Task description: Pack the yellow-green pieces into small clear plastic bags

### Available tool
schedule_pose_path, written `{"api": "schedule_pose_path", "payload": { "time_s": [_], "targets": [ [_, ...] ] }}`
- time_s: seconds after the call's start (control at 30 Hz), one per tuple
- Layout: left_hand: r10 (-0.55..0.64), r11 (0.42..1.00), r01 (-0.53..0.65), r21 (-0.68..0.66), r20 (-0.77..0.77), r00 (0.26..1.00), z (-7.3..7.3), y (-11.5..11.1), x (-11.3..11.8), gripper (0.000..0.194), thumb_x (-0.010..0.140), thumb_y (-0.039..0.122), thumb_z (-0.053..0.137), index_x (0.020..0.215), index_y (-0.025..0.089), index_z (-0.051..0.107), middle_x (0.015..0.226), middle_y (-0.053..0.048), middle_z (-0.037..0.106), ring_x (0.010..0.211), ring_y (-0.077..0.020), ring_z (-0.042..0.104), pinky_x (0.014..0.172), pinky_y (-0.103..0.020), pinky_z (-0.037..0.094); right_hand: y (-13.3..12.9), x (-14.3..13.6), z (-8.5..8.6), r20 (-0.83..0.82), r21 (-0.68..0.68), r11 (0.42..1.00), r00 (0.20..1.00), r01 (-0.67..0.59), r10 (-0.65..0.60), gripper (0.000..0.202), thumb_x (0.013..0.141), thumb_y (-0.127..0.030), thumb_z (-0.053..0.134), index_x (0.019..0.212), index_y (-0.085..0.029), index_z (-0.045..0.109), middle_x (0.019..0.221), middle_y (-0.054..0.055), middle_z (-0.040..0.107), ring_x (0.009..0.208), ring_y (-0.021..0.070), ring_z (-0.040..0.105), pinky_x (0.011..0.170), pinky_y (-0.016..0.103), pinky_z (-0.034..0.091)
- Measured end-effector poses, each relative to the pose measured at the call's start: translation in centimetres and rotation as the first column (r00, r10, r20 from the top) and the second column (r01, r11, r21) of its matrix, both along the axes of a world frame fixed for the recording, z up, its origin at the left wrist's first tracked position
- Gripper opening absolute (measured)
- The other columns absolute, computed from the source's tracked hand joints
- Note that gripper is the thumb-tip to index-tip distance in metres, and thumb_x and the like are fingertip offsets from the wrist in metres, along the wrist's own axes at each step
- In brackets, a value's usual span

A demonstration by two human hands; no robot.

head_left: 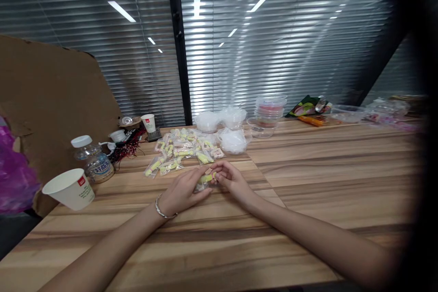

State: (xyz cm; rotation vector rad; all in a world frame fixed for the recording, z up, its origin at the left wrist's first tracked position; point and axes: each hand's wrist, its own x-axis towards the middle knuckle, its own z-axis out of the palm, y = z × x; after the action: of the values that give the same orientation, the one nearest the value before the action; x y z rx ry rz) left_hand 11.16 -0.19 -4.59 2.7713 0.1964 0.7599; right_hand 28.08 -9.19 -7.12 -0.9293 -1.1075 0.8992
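Observation:
Between my two hands, just above the wooden table (219, 246), is a small yellow item in a clear plastic bag (207, 178). My left hand (185, 190), with a silver bracelet at the wrist, has its fingers closed at the bag's left side and partly covers it. On the other side my right hand (234, 182) pinches the yellow item's end between thumb and fingers. Right behind the hands lies a pile of similar yellow and pink items in clear bags (183, 150). What exactly the small item is cannot be made out.
To the left stand a paper cup (70, 189), a plastic bottle (97, 164) and a cardboard panel (51, 96). Behind the pile are white translucent bowls (207, 122) and stacked clear tubs (270, 107). An orange tool (310, 121) and plastic packaging (386, 112) lie at the back right.

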Motion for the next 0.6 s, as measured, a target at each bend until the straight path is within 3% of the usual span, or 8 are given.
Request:
{"api": "schedule_pose_path", "payload": {
  "time_s": [0.23,0.6],
  "targets": [
    [0.015,1.0,-0.015,-0.011,0.012,1.0,-0.14,0.1,0.01,0.052,0.085,0.033,0.053,0.134,0.021,0.038,0.128,-0.009,0.054,0.115,-0.022,0.053,0.096,-0.037,0.046,0.26,-0.02,-0.46,0.016,-0.023,0.997,0.997,-0.071,0.071,0.035,0.074,-0.038,0.071,0.098,-0.02,0.052,0.081,0.001,0.057,0.074,0.0128,0.057,0.069,0.027,0.049],
    [-0.016,1.0,0.017,-0.02,0.013,1.0,-0.29,0.24,-0.07,0.053,0.086,0.032,0.054,0.134,0.021,0.036,0.13,-0.008,0.052,0.117,-0.0201,0.052,0.098,-0.034,0.044,0.25,-0.29,-0.27,0.092,-0.044,0.996,0.993,-0.075,0.079,0.034,0.071,-0.032,0.073,0.097,-0.019,0.055,0.084,0.001,0.06,0.078,0.0126,0.059,0.073,0.026,0.05]
  ]
}}
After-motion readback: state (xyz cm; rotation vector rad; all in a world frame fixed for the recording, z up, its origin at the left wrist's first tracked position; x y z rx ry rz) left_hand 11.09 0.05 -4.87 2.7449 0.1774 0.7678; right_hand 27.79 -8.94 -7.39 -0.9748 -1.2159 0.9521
